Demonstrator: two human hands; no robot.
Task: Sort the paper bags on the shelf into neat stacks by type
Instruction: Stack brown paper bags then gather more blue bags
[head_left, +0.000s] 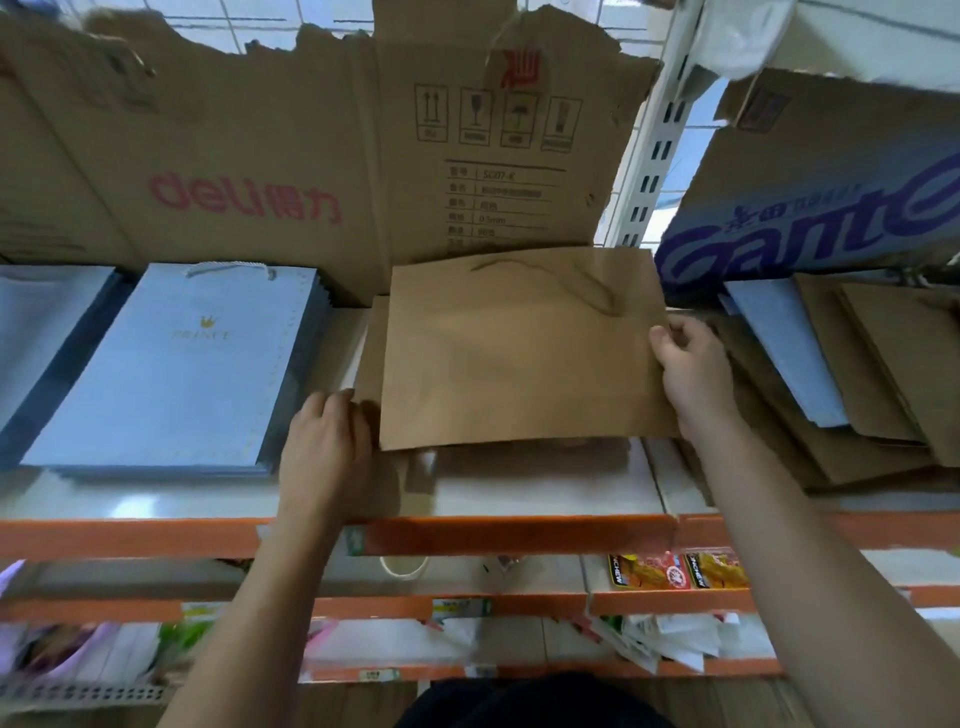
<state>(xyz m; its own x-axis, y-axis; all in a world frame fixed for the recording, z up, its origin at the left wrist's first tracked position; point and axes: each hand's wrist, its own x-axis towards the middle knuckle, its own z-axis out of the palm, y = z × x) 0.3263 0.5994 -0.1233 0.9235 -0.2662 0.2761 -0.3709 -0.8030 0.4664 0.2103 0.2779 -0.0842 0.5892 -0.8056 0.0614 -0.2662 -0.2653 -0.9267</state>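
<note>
A flat brown paper bag (519, 348) with a twisted cord handle lies in the middle of the shelf (545, 488), on top of another brown bag that pokes out at its left. My right hand (688, 371) grips its right edge. My left hand (324, 441) rests on its lower left corner, fingers on the bag beneath. To the left lies a neat stack of light blue bags (171, 374) with a gold crown print. At the right sits a loose pile of brown bags (883, 374) with one light blue bag (784, 348) among them.
Flattened cardboard boxes (311, 156) stand behind the bags as a back wall. A white slotted upright (654, 150) divides the shelf bays. The shelf's front edge is orange (493, 535). Lower shelves hold snack packets (675, 571) and assorted goods.
</note>
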